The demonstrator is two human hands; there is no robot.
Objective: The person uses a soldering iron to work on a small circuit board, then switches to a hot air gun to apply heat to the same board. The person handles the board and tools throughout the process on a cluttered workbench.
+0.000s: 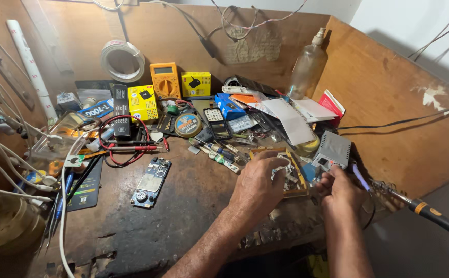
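1. Far left, the bare circuit board [151, 181] lies untouched on the bench, long axis running from near-left to far-right.
2. Left hand [258, 185] curls over the small parts tray [296, 180], fingers pinched on something tiny (can't tell what).
3. Right hand [340, 188] clutches a purple-tipped tool [360, 176], pointing up-left; soldering looks not yet begun.

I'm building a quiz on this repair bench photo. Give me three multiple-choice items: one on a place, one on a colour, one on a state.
1. Where does the bare circuit board lie?
A. left of the left hand
B. under the bottle
C. inside the wooden tray

2. What colour is the multimeter?
A. blue
B. orange
C. white

3. What state is the clear bottle in?
A. tipped over
B. hanging
C. upright

Answers: 1 A, it lies flat on the dark bench, away from both hands. 2 B, its case is orange. 3 C, it stands against the back wall.
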